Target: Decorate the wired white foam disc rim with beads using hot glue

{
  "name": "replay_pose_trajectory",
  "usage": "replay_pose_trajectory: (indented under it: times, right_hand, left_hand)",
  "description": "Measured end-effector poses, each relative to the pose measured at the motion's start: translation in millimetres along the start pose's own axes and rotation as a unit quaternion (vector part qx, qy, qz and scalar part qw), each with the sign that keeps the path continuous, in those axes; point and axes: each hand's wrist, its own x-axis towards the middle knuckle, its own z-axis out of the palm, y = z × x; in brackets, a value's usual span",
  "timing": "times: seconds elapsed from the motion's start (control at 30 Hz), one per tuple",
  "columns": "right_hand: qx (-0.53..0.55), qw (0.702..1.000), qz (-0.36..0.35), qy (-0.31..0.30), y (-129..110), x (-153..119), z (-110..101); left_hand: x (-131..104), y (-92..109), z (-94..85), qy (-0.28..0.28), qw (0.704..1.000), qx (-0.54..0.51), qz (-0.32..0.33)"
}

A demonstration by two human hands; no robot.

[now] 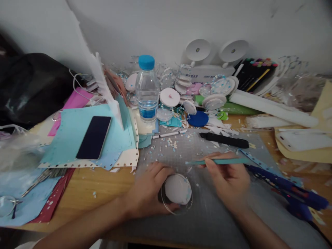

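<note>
"Where's your white disc [177, 188]?"
"Your left hand [151, 185] curls around its side, gripping it."
"And your right hand [229, 178]?"
"Pinching a slim teal tool [225, 161]; the blue glue gun [293, 188] lies rightward of it."

bare L grip [153, 188] and L forearm [88, 221], bare R grip [227, 180] and R forearm [259, 228], whitish patch [29, 245] btm L, poss. sleeve

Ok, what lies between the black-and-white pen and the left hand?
Small paper bits scattered on the grey mat, between the pen and left hand, in the head view.
</note>
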Motion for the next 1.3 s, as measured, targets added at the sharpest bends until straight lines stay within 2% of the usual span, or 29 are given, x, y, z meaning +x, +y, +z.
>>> replay_pose_trajectory:
  times: [0.17, 0.37, 0.47, 0.7, 1.03, 1.3]
  right_hand:
    - [0.071, 0.996, 0.048, 0.014, 2.3, -3.4, -4.5]
    - [0.143, 0.985, 0.096, -0.004, 4.3, -6.9, -5.9]
    - [0.153, 0.986, 0.071, -0.015, -0.3, -7.6, -4.6]
    - [0.121, 0.992, -0.024, -0.041, -13.5, -2.4, -1.4]
    - [0.137, 0.983, -0.062, -0.105, -7.8, -8.1, -5.4]
    - [0.111, 0.982, -0.104, -0.116, -12.3, -2.9, -7.5]
  left_hand:
    - [-3.4, 0.3, -2.8, 0.027, 0.995, -0.098, 0.021]
    - [-5.2, -1.3, -2.5, 0.092, 0.988, -0.057, 0.11]
    - [-5.2, -2.4, -1.1, 0.114, 0.984, -0.038, 0.131]
    - [-4.9, -2.8, -0.1, 0.12, 0.984, -0.03, 0.131]
    - [-3.6, -0.8, -3.5, 0.124, 0.982, -0.01, 0.142]
    - [-3.5, 0.5, -6.2, 0.133, 0.979, -0.005, 0.153]
